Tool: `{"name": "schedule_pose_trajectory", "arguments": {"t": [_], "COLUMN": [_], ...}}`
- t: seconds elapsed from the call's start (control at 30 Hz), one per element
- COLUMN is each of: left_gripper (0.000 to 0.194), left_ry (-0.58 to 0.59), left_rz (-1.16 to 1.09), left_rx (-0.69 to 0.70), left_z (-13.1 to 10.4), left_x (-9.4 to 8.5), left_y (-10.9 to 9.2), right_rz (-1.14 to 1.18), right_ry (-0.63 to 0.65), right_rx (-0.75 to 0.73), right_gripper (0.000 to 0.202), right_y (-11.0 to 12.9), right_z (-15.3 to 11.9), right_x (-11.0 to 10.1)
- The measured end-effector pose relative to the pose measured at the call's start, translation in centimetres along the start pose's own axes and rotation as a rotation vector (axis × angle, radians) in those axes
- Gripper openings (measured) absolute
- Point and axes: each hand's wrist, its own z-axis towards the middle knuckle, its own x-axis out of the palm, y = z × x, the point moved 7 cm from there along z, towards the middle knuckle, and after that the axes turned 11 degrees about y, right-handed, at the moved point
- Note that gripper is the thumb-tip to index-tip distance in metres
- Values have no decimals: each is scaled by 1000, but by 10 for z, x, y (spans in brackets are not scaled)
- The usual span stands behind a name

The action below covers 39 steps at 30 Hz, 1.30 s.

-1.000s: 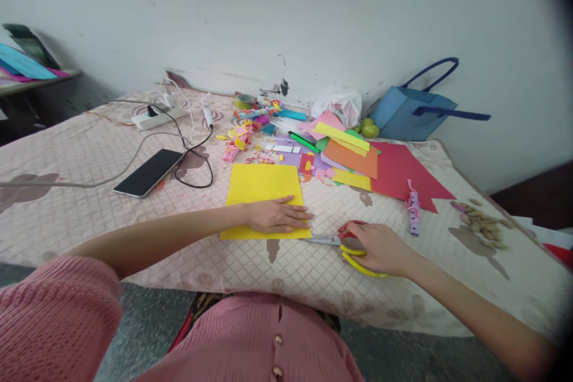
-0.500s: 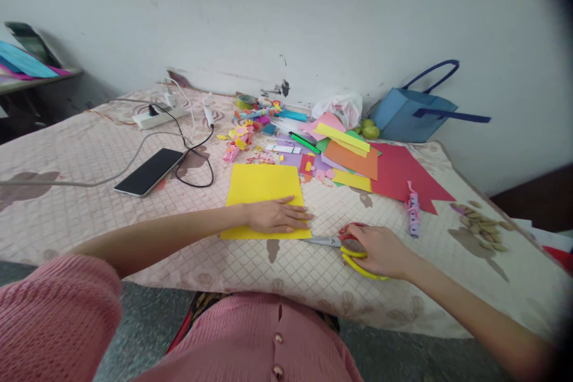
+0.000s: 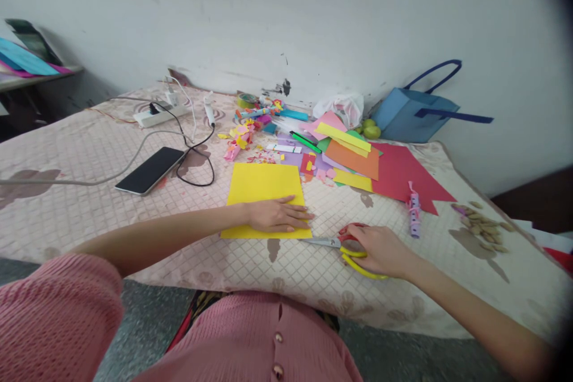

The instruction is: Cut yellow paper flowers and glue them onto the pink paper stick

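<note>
A yellow sheet of paper (image 3: 264, 182) lies flat on the patterned tablecloth in front of me. My left hand (image 3: 275, 215) rests on it, fingers stretched out toward its right edge and palm down. To the right, my right hand (image 3: 378, 248) grips a pair of scissors (image 3: 330, 242) by the red and yellow handles. The blades point left, and their tips reach the lower right corner of the sheet. Whether the tips lie under the paper or just beside it I cannot tell.
Behind the sheet lie paper scraps, a green cutter (image 3: 305, 141), and stacked coloured papers (image 3: 351, 158) over red paper (image 3: 407, 170). A phone (image 3: 150, 171) and cables lie left. At right are a purple paper roll (image 3: 414, 215), peanut-like pieces (image 3: 483, 227) and a blue bag (image 3: 409, 116).
Almost nothing differs. Both hands, the yellow sheet and the scissors keep their places; the view has shifted very slightly.
</note>
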Motion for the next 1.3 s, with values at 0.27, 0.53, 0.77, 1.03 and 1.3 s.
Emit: {"name": "schedule_pose_trajectory", "arguments": {"t": [0.27, 0.53, 0.77, 1.03, 1.3], "left_gripper": [45, 45, 45, 45, 45], "left_ry": [-38, -24, -25, -37, -36], "left_rz": [-11, -12, -4, -45, -45], "left_rx": [25, 22, 22, 15, 18], "left_z": [-1, 0, -1, -1, 0], "left_x": [-2, -1, -1, -3, -1], "left_y": [-1, 0, -2, -1, 0], "right_rz": [36, 0, 1, -22, -18], "right_ry": [-1, 11, 10, 0, 7], "right_rx": [0, 3, 13, 1, 26], "right_gripper": [30, 27, 30, 29, 30], "right_y": [11, 6, 17, 19, 21], "right_z": [7, 6, 8, 12, 11], "right_x": [-7, 0, -6, -3, -2]}}
